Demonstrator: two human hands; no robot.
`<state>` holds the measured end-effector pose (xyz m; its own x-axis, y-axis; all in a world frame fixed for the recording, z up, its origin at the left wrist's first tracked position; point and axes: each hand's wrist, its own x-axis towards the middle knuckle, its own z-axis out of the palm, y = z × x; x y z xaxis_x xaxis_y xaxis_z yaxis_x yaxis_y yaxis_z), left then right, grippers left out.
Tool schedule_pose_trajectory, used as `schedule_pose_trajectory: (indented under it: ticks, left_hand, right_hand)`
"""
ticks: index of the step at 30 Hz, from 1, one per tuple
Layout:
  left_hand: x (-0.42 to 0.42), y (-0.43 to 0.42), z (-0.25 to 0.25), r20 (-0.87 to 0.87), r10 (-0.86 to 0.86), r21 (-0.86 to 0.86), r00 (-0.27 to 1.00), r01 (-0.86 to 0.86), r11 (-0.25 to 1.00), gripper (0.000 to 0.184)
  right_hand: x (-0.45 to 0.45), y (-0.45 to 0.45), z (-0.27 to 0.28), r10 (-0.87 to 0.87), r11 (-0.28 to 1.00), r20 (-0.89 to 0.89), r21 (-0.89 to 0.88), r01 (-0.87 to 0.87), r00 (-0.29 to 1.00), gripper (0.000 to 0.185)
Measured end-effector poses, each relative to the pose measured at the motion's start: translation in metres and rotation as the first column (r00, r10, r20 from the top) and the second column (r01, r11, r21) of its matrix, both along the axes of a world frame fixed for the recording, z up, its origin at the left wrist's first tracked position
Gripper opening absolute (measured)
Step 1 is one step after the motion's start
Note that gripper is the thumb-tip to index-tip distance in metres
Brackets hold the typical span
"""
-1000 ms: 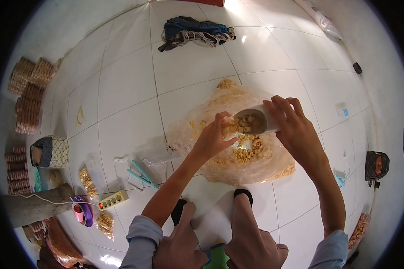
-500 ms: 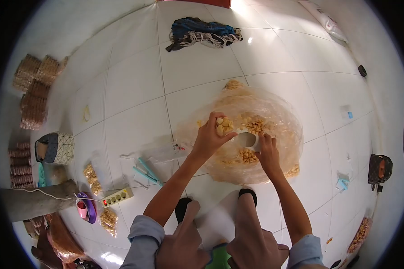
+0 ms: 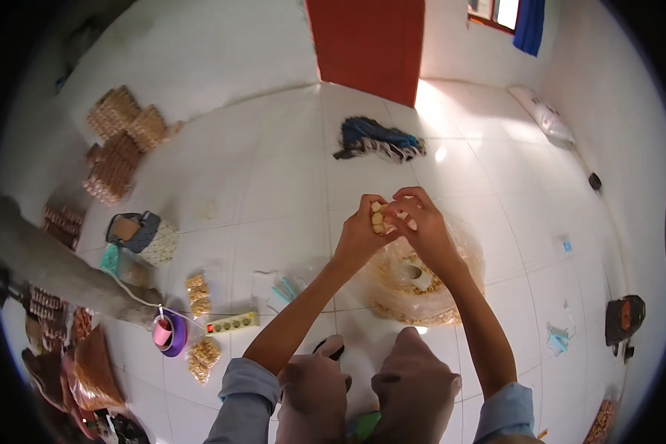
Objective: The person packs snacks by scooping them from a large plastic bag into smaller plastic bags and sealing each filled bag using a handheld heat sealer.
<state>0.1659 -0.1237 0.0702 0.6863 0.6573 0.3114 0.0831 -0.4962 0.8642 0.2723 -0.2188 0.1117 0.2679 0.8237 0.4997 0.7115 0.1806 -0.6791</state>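
Observation:
My left hand (image 3: 359, 235) is closed around a small pack of pale yellow snack pieces (image 3: 378, 217), lifted above the floor. My right hand (image 3: 431, 235) meets it at the pack's upper right side, its fingers bent and pinching there; the thin plastic is hard to make out. Beneath my hands a large clear plastic bag (image 3: 462, 296) lies spread on the tiles with loose snack pieces inside. A grey-white cup or scoop (image 3: 414, 272) rests among them, partly hidden by my right forearm.
Left of me lie a light-blue tong-like tool (image 3: 283, 291), a power strip (image 3: 231, 324), filled packs (image 3: 203, 359) and a purple bowl (image 3: 175, 334). Stacked packs (image 3: 115, 166) stand by the wall. A dark blue cloth bundle (image 3: 379, 138) lies ahead, before a red door (image 3: 368, 48).
My right hand has let go of the cup, which stays in the large bag, and has moved up to the pack in my left hand. The view has tilted upward.

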Motion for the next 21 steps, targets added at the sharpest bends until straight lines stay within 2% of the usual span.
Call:
schedule_pose_trajectory:
  ticks: [1, 2, 3, 4, 5, 7, 8, 10, 13, 14, 15, 16, 18, 21]
  left_hand:
    - [-0.01, -0.001, 0.011, 0.021, 0.007, 0.023, 1.0, -0.007, 1.0, 0.06]
    - [-0.02, 0.0, 0.02, 0.032, 0.03, 0.048, 0.999, -0.032, 0.998, 0.06]
    - [-0.031, 0.002, 0.024, 0.127, 0.015, 0.005, 0.992, -0.016, 1.0, 0.062]
    - [-0.043, 0.003, 0.027, 0.218, -0.001, -0.036, 0.976, 0.009, 0.999, 0.064]
    - [-0.054, 0.006, 0.03, 0.222, 0.012, -0.018, 0.975, -0.009, 1.0, 0.064]
    - [-0.074, 0.01, 0.031, 0.28, -0.022, -0.149, 0.96, 0.066, 0.987, 0.069]
    - [-0.081, 0.011, 0.032, 0.293, -0.017, -0.131, 0.956, 0.058, 0.99, 0.069]
    - [-0.097, 0.009, 0.034, 0.387, -0.01, -0.343, 0.922, 0.154, 0.927, 0.076]
    - [-0.117, 0.007, 0.03, 0.341, -0.025, -0.418, 0.94, 0.175, 0.891, 0.075]
    - [-0.12, 0.007, 0.027, 0.319, -0.032, -0.449, 0.947, 0.181, 0.875, 0.073]
    - [-0.121, 0.006, 0.025, 0.323, -0.037, -0.418, 0.946, 0.178, 0.891, 0.065]
    - [-0.124, 0.007, 0.022, 0.33, -0.036, -0.414, 0.943, 0.179, 0.892, 0.065]
    - [-0.127, 0.008, 0.017, 0.186, -0.015, -0.398, 0.982, 0.089, 0.913, 0.052]
    - [-0.123, 0.01, 0.015, 0.171, 0.011, -0.335, 0.985, 0.047, 0.941, 0.05]
  right_hand:
    - [-0.007, 0.005, 0.007, 0.022, 0.999, 0.012, 0.026, -0.022, 1.0, 0.015]
    - [-0.012, 0.01, 0.012, 0.033, 0.989, -0.009, 0.146, -0.031, 0.999, 0.012]
    - [-0.02, 0.014, 0.019, 0.048, 0.965, -0.036, 0.261, -0.037, 0.998, 0.01]
    - [-0.031, 0.017, 0.025, 0.069, 0.959, -0.031, 0.279, -0.057, 0.997, 0.01]
    - [-0.039, 0.02, 0.031, 0.052, 0.951, -0.022, 0.307, -0.042, 0.998, 0.009]
    - [-0.057, 0.024, 0.042, 0.041, 0.937, -0.004, 0.348, -0.037, 0.999, 0.009]
    - [-0.065, 0.026, 0.047, 0.013, 0.946, 0.02, 0.322, -0.019, 1.0, 0.008]
    - [-0.08, 0.029, 0.054, -0.006, 0.952, 0.056, 0.306, -0.012, 0.998, 0.008]
    - [-0.094, 0.033, 0.059, -0.022, 0.902, 0.136, 0.431, -0.04, 0.99, 0.008]
    - [-0.097, 0.033, 0.056, -0.008, 0.896, 0.082, 0.442, -0.029, 0.997, 0.008]
    - [-0.101, 0.032, 0.054, 0.007, 0.892, 0.025, 0.451, -0.017, 1.0, 0.009]
    - [-0.104, 0.029, 0.05, 0.009, 0.891, 0.032, 0.454, -0.022, 0.999, 0.009]
    - [-0.11, 0.025, 0.045, 0.063, 0.898, -0.031, 0.439, -0.043, 0.998, 0.013]
    - [-0.113, 0.022, 0.043, 0.075, 0.905, 0.039, 0.417, -0.084, 0.996, 0.016]
